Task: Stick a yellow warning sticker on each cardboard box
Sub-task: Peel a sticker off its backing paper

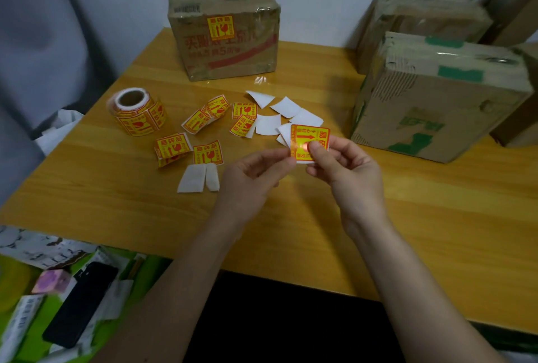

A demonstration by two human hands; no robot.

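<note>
Above the middle of the worktop (291,217), the right hand (346,170) pinches a yellow warning sticker (309,141) between thumb and fingers, and the left hand (256,173) pinches the sticker's left edge. Just behind lie white backing papers (286,118) and loose stickers (203,129). A sticker roll (136,112) stands near the left edge. At the far edge a cardboard box (227,42) already bears 1 sticker (220,27). A green-taped box (436,100) stands at the right edge.
</note>
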